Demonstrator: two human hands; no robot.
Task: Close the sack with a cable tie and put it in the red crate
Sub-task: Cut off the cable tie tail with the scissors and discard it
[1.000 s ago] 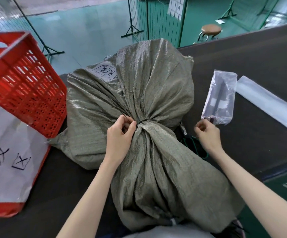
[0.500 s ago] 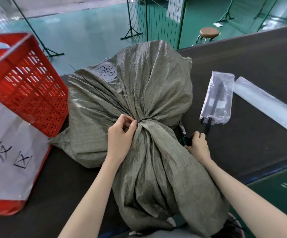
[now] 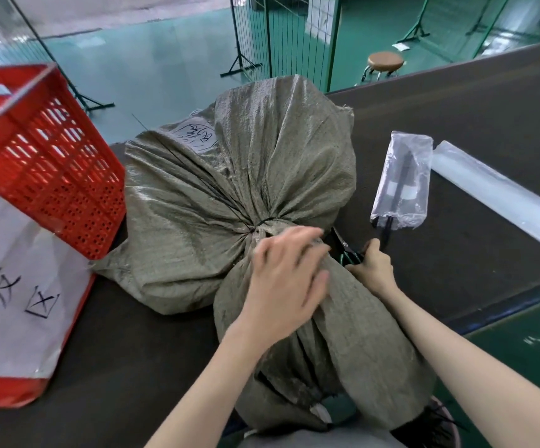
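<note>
One woven grey-green sack [image 3: 229,195] lies on the dark worktop [image 3: 456,130], its neck cinched by one black cable tie [image 3: 263,222], beside one perforated red crate [image 3: 45,163]. The left hand [image 3: 286,279], earlier pinching the tie, now hovers blurred, fingers spread. The right hand [image 3: 373,270] has closed its grip on the scissors [image 3: 347,252].

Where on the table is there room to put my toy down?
Bare table behind the plastic bags, and in front between the sack and the red crate. Crowded by the right hand, where the scissors lie against the sack.
</note>
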